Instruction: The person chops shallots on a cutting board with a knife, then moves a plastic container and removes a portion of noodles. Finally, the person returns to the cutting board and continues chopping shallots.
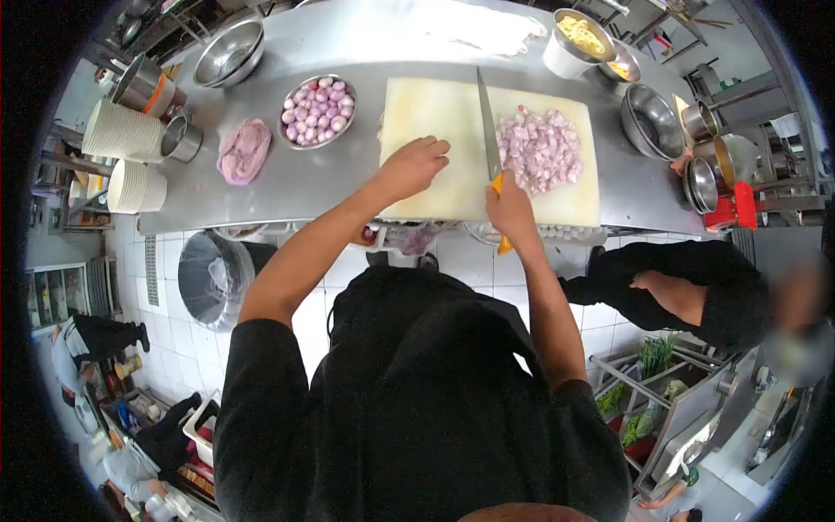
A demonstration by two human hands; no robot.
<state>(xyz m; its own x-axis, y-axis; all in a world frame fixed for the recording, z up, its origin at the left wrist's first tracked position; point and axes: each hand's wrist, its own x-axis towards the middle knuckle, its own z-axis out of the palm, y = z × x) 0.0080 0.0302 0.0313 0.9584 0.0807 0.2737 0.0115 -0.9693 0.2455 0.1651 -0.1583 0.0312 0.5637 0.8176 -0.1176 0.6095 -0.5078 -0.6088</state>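
My right hand (511, 209) is wrapped round the orange handle of a large knife (486, 113). The long blade points away from me over a pale cutting board (435, 104). Chopped shallots (539, 150) lie heaped on the board's right half, just right of the blade. Over the left half is my left hand (419, 165), fingers loosely bent and slightly apart, with nothing visible in them. A steel bowl of whole peeled shallots (318, 111) stands left of the board. Beside that bowl sits a pinkish lump, perhaps raw meat (244, 152).
Empty steel bowls (230, 54) stand at the back left, with stacked white containers (123, 130) at the left edge. At the right are a metal bowl (652, 122) and a container of yellow strips (581, 35). A lined bin (216, 278) stands below; a co-worker (687, 287) is close on my right.
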